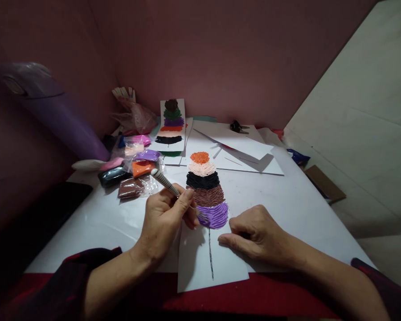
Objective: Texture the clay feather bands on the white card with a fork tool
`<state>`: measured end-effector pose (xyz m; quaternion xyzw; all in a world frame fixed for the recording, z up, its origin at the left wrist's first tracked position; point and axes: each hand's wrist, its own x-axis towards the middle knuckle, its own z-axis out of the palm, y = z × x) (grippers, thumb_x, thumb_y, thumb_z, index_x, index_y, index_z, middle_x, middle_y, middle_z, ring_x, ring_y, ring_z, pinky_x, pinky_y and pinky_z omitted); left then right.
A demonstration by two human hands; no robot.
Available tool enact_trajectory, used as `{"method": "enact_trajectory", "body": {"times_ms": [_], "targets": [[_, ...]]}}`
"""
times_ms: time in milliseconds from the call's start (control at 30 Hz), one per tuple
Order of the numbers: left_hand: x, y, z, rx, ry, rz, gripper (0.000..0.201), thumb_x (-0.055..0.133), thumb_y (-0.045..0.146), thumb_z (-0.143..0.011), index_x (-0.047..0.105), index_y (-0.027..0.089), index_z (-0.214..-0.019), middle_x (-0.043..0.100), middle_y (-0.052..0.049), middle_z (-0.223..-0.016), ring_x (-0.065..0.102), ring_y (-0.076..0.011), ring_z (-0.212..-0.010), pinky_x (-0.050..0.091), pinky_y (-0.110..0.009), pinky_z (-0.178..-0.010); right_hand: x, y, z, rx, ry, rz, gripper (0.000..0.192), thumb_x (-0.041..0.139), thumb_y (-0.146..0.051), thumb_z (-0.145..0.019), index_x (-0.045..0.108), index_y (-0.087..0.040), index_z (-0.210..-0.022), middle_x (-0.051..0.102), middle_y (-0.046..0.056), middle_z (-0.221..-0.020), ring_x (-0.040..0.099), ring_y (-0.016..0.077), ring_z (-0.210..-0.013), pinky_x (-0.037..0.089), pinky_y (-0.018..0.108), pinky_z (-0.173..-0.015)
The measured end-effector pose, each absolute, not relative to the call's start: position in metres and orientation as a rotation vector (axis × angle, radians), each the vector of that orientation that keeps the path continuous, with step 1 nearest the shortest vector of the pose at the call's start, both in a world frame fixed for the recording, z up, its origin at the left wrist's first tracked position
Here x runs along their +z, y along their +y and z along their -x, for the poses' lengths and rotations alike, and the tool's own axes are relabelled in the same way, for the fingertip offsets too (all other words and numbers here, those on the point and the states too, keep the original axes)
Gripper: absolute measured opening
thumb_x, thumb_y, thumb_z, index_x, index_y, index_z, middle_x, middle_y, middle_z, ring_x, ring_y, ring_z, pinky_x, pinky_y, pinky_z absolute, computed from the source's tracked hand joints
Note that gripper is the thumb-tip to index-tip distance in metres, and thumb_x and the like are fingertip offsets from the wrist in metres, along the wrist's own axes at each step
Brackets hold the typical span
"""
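Note:
My left hand (167, 218) is closed round a fork (165, 183) with a patterned light handle. The fork's tines touch the left part of a purple clay band (217, 216). This band is the lowest of several textured clay layers on a white paper sheet (197, 276); above it come a brown layer (207, 196), a black one (203, 180), a pale peach one (201, 168) and an orange top (199, 157). A dark drawn line (210, 254) runs down below the purple. My right hand (257, 232) rests at the sheet's right edge, fingers curled and thumb on the paper, holding nothing visible.
Packets of coloured clay (133, 187) lie to the left, near a purple cylinder (63, 111). A finished-looking layered clay card (172, 142) leans at the back. Loose white sheets (234, 138) and keys (239, 127) are behind; a blue packet (298, 156) lies right.

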<state>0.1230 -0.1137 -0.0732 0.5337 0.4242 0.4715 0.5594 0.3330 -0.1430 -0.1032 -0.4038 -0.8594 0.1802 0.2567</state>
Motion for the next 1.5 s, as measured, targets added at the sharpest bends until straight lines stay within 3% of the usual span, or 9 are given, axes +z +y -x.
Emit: {"method": "enact_trajectory", "body": {"times_ms": [500, 967, 1500], "targets": [[-0.079, -0.118, -0.127, 1.011, 1.033, -1.330, 0.022, 0.056, 0.030, -0.086, 0.053, 0.016, -0.069, 0.061, -0.001, -0.050, 0.059, -0.0114, -0.047, 0.050, -0.022, -0.049, -0.101, -0.144, -0.332, 0.472, -2.347, 1.136, 0.045, 0.061, -0.031, -0.085, 0.043, -0.016, -0.047, 0.024, -0.009, -0.047, 0.021, 0.0058, -0.044, 0.016, 0.023, -0.046], [-0.077, -0.111, -0.121, 0.993, 1.076, -1.416, 0.022, 0.058, 0.031, -0.082, 0.054, 0.017, -0.066, 0.058, 0.000, -0.048, 0.054, -0.0112, -0.044, 0.045, -0.024, -0.047, -0.103, -0.145, -0.333, 0.337, -2.441, 1.159, 0.044, 0.058, -0.034, -0.087, 0.045, -0.017, -0.048, 0.032, -0.007, -0.046, 0.023, 0.0076, -0.046, 0.018, 0.025, -0.049], [-0.070, -0.109, -0.110, 1.064, 1.204, -1.470, 0.024, 0.060, 0.031, -0.079, 0.055, 0.018, -0.060, 0.057, 0.000, -0.044, 0.053, -0.0122, -0.040, 0.043, -0.024, -0.044, -0.106, -0.146, -0.333, 0.294, -2.442, 1.135, 0.044, 0.058, -0.034, -0.087, 0.045, -0.017, -0.049, 0.031, -0.007, -0.045, 0.025, 0.0077, -0.045, 0.017, 0.025, -0.049]]}}
